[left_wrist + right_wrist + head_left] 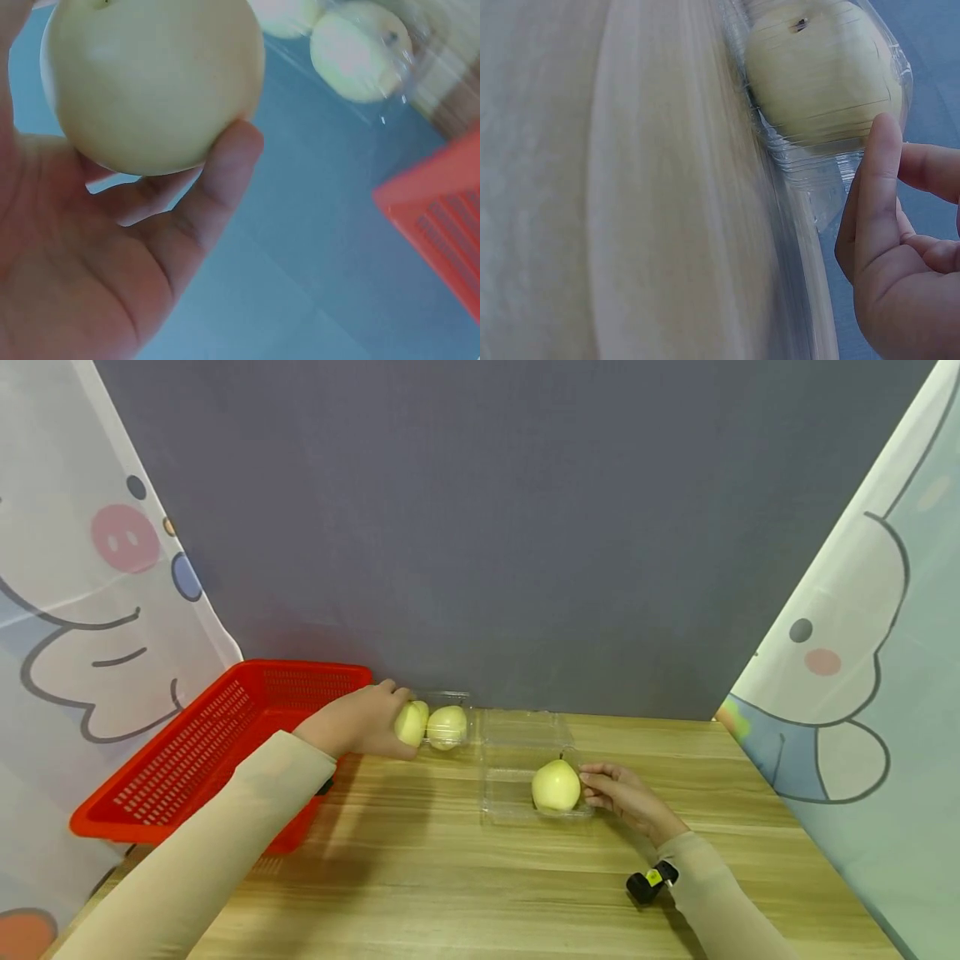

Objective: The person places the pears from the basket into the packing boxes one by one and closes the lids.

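Observation:
My left hand (363,720) holds a pale yellow pear (154,82), its fingers curled round the fruit beside the red basket's right end. Behind that pear, a closed-looking clear plastic box (461,700) has two more pears, one of them the right-hand pear (447,727). To the right, an opened clear plastic container (506,789) lies on the table, its lid folded back. One pear (556,787) sits in its right half, stem up. My right hand (626,797) pinches the container's right edge close by this pear, thumb and finger at the rim.
A red perforated basket (247,727) stands on the left of the wooden table (465,885). A grey panel (517,543) rises along the table's back edge, and printed cloths (832,668) hang at both sides.

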Demonstrator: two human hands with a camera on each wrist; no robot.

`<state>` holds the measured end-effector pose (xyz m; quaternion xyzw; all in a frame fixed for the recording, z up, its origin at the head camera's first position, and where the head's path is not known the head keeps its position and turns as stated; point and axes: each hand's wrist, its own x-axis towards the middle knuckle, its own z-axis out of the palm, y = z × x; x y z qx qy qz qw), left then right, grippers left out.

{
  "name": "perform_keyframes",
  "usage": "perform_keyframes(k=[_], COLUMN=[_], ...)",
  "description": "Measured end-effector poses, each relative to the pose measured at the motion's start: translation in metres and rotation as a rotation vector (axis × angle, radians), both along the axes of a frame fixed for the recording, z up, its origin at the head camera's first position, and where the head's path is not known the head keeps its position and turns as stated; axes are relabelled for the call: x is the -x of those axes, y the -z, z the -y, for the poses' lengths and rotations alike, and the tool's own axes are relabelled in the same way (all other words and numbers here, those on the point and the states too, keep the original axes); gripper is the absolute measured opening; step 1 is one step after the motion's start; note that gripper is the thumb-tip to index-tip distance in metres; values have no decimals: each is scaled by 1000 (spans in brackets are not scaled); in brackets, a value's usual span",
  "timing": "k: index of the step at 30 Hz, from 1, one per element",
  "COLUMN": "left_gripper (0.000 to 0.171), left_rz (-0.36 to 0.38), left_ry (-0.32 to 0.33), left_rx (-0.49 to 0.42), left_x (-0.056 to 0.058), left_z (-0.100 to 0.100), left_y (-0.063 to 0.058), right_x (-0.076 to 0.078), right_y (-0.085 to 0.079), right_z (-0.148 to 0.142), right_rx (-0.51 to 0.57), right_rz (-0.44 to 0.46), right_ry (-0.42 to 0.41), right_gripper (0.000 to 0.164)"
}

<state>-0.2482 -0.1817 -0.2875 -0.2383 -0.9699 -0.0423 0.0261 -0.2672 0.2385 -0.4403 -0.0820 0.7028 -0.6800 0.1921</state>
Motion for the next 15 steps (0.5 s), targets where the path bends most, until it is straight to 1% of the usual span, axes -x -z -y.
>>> perform_keyframes(k=[8,15], left_gripper=[76,76], left_rz=[12,-44], left_ry=[58,110], left_rx=[-45,-46], left_x=[4,4], left_z=[-22,-44], left_y=[11,22], right_x=[0,0], right_y=[0,0], right_z=[0,1], right_rx=[-8,-7], right_rz=[5,6], right_ry=[8,5], right_gripper=[50,51])
